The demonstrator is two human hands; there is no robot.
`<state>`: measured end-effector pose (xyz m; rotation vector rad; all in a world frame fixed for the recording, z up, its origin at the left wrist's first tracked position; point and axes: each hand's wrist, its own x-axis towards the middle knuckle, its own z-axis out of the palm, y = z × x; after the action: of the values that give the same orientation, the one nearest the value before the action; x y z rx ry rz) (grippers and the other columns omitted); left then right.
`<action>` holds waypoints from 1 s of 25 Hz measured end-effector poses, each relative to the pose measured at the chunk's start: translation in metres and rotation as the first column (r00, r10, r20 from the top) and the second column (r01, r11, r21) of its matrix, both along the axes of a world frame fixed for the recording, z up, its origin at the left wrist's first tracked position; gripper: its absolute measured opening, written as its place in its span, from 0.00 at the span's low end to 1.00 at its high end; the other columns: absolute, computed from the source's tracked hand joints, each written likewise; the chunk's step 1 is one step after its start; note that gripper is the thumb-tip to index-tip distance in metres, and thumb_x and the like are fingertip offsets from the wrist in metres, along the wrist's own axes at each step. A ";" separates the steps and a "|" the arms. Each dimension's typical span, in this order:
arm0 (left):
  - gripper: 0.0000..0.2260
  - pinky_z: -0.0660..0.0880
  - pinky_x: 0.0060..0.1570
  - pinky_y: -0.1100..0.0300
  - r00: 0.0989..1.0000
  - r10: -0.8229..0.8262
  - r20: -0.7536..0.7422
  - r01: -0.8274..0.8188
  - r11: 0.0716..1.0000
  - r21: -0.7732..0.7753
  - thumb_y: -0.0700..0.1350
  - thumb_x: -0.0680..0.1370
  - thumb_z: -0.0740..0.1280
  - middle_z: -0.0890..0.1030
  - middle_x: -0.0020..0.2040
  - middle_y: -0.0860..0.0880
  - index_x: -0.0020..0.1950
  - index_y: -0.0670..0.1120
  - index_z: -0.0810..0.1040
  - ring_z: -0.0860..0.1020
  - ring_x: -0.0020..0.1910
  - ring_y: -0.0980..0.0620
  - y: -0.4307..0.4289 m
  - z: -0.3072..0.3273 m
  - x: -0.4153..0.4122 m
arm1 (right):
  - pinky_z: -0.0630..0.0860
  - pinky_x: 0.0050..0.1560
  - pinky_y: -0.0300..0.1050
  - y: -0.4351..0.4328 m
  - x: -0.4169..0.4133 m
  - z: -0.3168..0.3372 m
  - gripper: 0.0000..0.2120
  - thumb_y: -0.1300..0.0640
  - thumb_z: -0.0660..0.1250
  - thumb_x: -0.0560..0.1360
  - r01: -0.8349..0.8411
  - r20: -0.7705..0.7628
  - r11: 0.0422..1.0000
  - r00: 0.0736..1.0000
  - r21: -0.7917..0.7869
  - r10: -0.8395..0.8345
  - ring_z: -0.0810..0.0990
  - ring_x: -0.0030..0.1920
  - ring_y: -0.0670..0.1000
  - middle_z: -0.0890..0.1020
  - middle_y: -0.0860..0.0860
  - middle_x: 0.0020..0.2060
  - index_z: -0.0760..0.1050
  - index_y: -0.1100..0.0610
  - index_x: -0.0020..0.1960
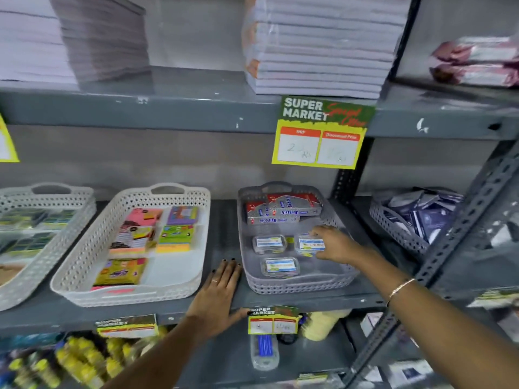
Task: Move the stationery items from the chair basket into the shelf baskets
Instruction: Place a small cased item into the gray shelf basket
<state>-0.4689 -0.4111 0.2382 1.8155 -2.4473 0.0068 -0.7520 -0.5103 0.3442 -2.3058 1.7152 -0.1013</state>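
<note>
A grey perforated shelf basket (297,286) sits on the middle shelf. It holds red and silver boxes (283,210) at the back and clear plastic cases with blue and white labels, such as one case (269,244) and another (279,267). My right hand (335,244) reaches into this basket and is closed around a third clear case (309,245), low over the basket floor. My left hand (220,297) lies flat on the shelf edge, fingers spread, just left of the grey basket. The chair basket is out of view.
A white basket (84,279) with sticky-note packs stands to the left, another pale basket (25,276) further left, a grey basket (393,228) with dark packets to the right. Paper stacks (323,46) fill the upper shelf. Price tags (320,136) hang from shelf edges. A slanted metal brace (449,248) crosses at right.
</note>
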 end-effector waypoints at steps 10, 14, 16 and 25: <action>0.42 0.69 0.60 0.45 0.998 -0.034 0.054 0.032 0.999 0.039 0.70 0.74 0.38 0.75 0.66 0.43 0.67 0.42 0.72 0.73 0.64 0.44 -0.004 -0.006 0.001 | 0.74 0.59 0.48 0.008 -0.015 -0.018 0.21 0.64 0.71 0.69 0.037 -0.112 0.990 0.993 0.133 -0.022 0.75 0.62 0.57 0.76 0.57 0.62 0.71 0.56 0.59; 0.53 0.41 0.71 0.51 0.997 -0.079 0.016 0.079 0.997 0.027 0.76 0.62 0.27 0.49 0.77 0.45 0.77 0.45 0.48 0.47 0.75 0.46 -0.002 -0.003 0.000 | 0.76 0.58 0.49 0.009 -0.015 -0.018 0.23 0.65 0.71 0.69 0.037 -0.132 0.989 0.991 0.143 -0.018 0.76 0.59 0.56 0.75 0.57 0.64 0.69 0.53 0.60; 0.55 0.37 0.70 0.52 0.998 -0.069 0.002 0.069 0.997 0.036 0.76 0.59 0.24 0.47 0.77 0.46 0.77 0.46 0.45 0.44 0.75 0.47 -0.001 -0.001 0.000 | 0.73 0.62 0.50 0.008 -0.012 -0.017 0.26 0.65 0.71 0.69 0.012 -0.151 0.989 0.988 0.147 0.011 0.73 0.63 0.57 0.73 0.57 0.66 0.69 0.53 0.63; 0.54 0.38 0.71 0.52 0.998 -0.060 -0.024 0.060 0.998 0.031 0.75 0.57 0.23 0.44 0.78 0.47 0.77 0.47 0.43 0.42 0.75 0.49 -0.002 -0.003 0.001 | 0.71 0.53 0.43 0.005 0.001 -0.011 0.24 0.64 0.70 0.70 -0.015 -0.209 0.986 0.977 0.167 0.050 0.75 0.62 0.56 0.73 0.56 0.66 0.69 0.54 0.64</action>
<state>-0.4683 -0.4131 0.2348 1.7432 -2.4987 -0.0575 -0.7506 -0.5048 0.3329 -2.2892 1.7092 0.2943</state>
